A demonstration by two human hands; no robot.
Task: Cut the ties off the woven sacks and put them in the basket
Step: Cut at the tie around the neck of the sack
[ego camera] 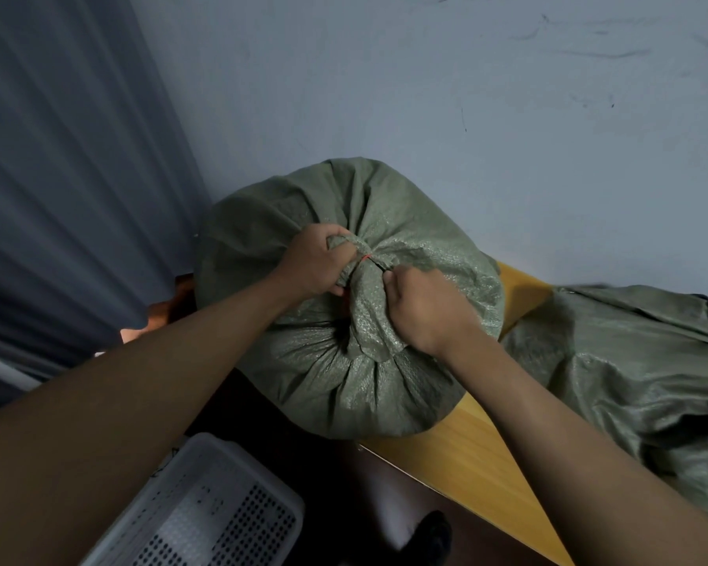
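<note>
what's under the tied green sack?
The tied sack sits on a wooden bench, overhanging its near edge. The bench surface beneath it is covered; the sack's contents are hidden too.

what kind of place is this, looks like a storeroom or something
Probably a plain back room or storeroom, though that is a guess. Full green woven sacks sit on a wooden bench against a scuffed bare wall, a grey curtain hangs at the left, and a white plastic basket stands below.

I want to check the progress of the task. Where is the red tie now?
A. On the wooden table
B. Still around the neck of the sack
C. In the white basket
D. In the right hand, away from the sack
B: the red tie circles the gathered neck of the green sack, between the left hand and the right hand.
</note>
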